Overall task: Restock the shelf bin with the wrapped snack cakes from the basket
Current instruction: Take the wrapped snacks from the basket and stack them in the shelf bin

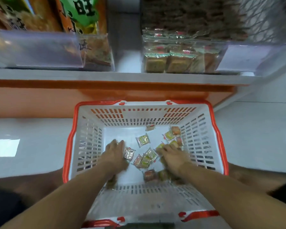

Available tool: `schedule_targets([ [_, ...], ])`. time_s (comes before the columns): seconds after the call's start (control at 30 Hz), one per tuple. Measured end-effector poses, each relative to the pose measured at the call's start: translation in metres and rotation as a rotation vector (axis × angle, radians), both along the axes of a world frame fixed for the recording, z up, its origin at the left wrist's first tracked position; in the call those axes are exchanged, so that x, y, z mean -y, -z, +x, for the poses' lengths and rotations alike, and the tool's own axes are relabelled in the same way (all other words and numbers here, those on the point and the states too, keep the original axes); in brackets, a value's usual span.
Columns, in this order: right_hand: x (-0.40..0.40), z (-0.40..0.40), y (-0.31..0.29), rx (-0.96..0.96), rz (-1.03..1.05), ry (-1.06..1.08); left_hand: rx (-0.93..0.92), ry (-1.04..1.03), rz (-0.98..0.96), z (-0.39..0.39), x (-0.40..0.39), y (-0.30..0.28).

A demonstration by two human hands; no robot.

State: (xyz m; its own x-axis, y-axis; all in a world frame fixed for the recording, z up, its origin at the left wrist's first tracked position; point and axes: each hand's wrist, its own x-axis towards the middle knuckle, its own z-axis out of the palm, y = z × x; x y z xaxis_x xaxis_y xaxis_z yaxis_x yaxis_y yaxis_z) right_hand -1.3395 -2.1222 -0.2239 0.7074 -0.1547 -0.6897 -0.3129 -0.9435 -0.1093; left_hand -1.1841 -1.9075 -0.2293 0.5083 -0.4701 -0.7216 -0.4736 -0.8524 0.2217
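Down in the basket [203, 138], both hands among the wrapped snack cakes [143, 140].
Left hand [115, 153] lies palm-down near the left wall, fingers curled over something I cannot make out, a silver-wrapped cake [128, 154] just beside it; right hand [172, 157] spreads over cakes by the right wall (grip unclear). Clear shelf bin [182, 53], part-filled with cakes, stands on the white shelf [122, 76] above.

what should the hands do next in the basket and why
Probably close the fingers on the nearest snack cakes and lift. Both the left hand and right hand are down on the basket floor among scattered cakes, grip blurred, while the clear shelf bin above looks only partly filled.
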Motion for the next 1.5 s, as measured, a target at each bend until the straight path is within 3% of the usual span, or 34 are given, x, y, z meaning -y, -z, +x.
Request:
schedule_targets([
  [0.13, -0.003, 0.012, 0.023, -0.048, 0.045, 0.058, 0.130, 0.331, 0.000, -0.004, 0.005, 0.028],
  [0.27, -0.001, 0.022, 0.033, -0.075, -0.034, -0.022, 0.250, 0.574, 0.001, -0.023, 0.008, 0.042],
  [0.5, 0.001, 0.028, 0.027, -0.100, -0.089, -0.043, 0.265, 0.551, 0.074, -0.023, 0.013, 0.044],
  [0.73, 0.004, 0.018, 0.025, -0.059, -0.027, -0.138, 0.157, 0.485, 0.136, -0.030, 0.010, 0.046],
  [0.83, 0.005, 0.014, 0.024, -0.045, 0.014, -0.074, 0.074, 0.339, 0.085, -0.033, 0.009, 0.050],
  [0.87, 0.006, 0.014, 0.023, -0.046, 0.029, -0.038, 0.004, 0.203, 0.053, -0.031, 0.010, 0.051],
  [0.97, 0.013, 0.011, 0.026, -0.083, 0.084, 0.156, -0.268, -0.472, -0.118, -0.028, 0.018, 0.051],
  [1.03, 0.019, 0.010, 0.031, -0.066, 0.205, 0.365, -0.361, -0.718, -0.190, -0.028, 0.024, 0.054],
  [1.17, 0.019, 0.016, 0.036, -0.052, 0.510, 0.724, -0.472, -0.744, -0.202, -0.031, 0.033, 0.057],
  [1.33, -0.004, 0.014, 0.043, -0.017, 0.625, 0.689, -0.565, -0.653, -0.118, -0.036, 0.042, 0.055],
  [1.5, -0.005, 0.011, 0.037, -0.064, 0.772, 0.991, -0.737, -0.762, -0.142, -0.030, 0.036, 0.041],
])
